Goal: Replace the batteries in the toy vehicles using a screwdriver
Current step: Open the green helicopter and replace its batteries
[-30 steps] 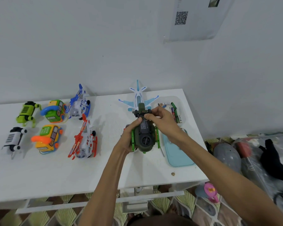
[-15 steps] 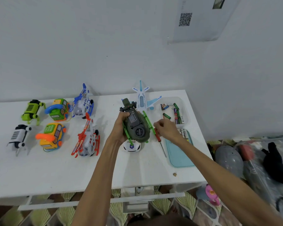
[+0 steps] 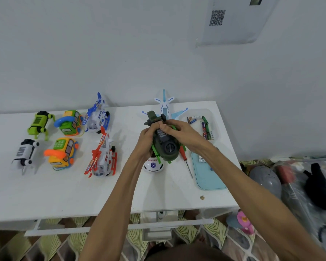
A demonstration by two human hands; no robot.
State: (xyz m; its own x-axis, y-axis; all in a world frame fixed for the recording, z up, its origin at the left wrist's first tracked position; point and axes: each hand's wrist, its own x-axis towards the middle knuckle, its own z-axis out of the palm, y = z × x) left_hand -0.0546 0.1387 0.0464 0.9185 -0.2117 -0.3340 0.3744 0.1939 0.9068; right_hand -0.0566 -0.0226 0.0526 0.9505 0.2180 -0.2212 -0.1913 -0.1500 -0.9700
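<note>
Held the dark green toy helicopter (image 3: 166, 146) in both hands above the white table (image 3: 64, 194), belly turned up. Wrapped the left hand (image 3: 146, 137) round its left side, fingers curled and clamped on the body. Set the right hand (image 3: 181, 133) over the far part of the belly, fingers bent close together and pressed on the helicopter, tips meeting the left thumb near the tail. Had the red-handled screwdriver (image 3: 183, 157) lying flat on the table, a little nearer than the right fingers and apart from them. Had a white police car (image 3: 153, 164) under the left fingers, partly hidden. Had batteries (image 3: 206, 129) in a clear tray (image 3: 214, 121) to the right of the right fingers, and a white-blue plane (image 3: 165, 107) just beyond the fingertips.
</note>
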